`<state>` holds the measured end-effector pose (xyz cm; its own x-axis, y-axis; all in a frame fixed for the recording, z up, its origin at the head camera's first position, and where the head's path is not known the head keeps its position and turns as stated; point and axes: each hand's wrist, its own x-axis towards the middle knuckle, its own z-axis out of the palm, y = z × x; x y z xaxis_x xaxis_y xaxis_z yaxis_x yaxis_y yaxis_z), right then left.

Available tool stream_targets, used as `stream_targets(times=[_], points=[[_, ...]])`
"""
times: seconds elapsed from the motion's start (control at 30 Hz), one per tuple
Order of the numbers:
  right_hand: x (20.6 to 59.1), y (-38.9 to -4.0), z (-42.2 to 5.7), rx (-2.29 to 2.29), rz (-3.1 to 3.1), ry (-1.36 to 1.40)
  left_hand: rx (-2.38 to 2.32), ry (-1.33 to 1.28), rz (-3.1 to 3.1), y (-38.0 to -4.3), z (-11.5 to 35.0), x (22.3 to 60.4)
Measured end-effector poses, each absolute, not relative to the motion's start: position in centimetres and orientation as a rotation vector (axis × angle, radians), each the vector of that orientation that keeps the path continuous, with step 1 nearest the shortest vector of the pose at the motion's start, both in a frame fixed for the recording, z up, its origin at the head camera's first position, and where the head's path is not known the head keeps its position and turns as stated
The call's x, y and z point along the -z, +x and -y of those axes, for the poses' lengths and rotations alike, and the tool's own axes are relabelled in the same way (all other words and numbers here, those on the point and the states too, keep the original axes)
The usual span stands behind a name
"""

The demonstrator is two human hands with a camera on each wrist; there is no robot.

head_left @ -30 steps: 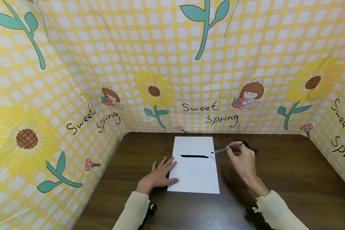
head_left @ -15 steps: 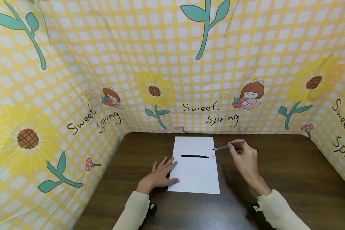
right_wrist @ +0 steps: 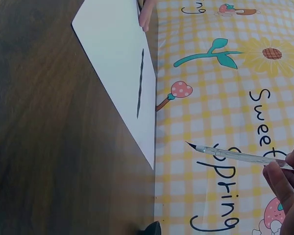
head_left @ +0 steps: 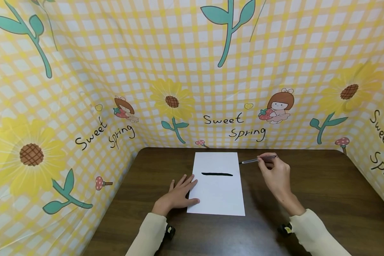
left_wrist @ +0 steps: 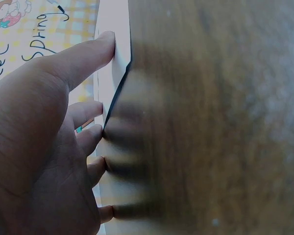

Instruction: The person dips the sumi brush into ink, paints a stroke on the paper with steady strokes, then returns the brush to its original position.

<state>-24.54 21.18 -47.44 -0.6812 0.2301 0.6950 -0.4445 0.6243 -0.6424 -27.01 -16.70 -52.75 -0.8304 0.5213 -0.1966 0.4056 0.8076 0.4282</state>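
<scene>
A white sheet of paper [head_left: 218,197] lies on the table with one thick black stroke [head_left: 217,174] across its upper half. My left hand [head_left: 178,195] rests at the sheet's left edge, fingers spread, with thumb and fingertips touching the paper. In the left wrist view the sheet's near edge lifts slightly beside that hand [left_wrist: 54,132]. My right hand [head_left: 276,176] pinches a slim brush [head_left: 250,161] with a clear handle. Its dark pointed tip [right_wrist: 191,145] is near the sheet's upper right edge, apart from the stroke.
The brown wooden table [head_left: 320,192] has a checked yellow cloth [head_left: 192,71] hanging behind it and at both sides. A small dark object [right_wrist: 153,228] shows at the bottom of the right wrist view; its kind is unclear.
My right hand has moved right and slightly away from me with the brush, taking the tip past the paper's right edge. The left hand and the stroke look the same.
</scene>
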Motion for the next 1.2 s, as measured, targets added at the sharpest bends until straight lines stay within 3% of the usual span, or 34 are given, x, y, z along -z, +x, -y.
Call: stream_targets(times=[1.2], points=[[46.3, -24.2, -23.8, -0.866, 2.089, 0.252, -0.545, 0.708, -2.693, -27.0, 16.7, 52.8]])
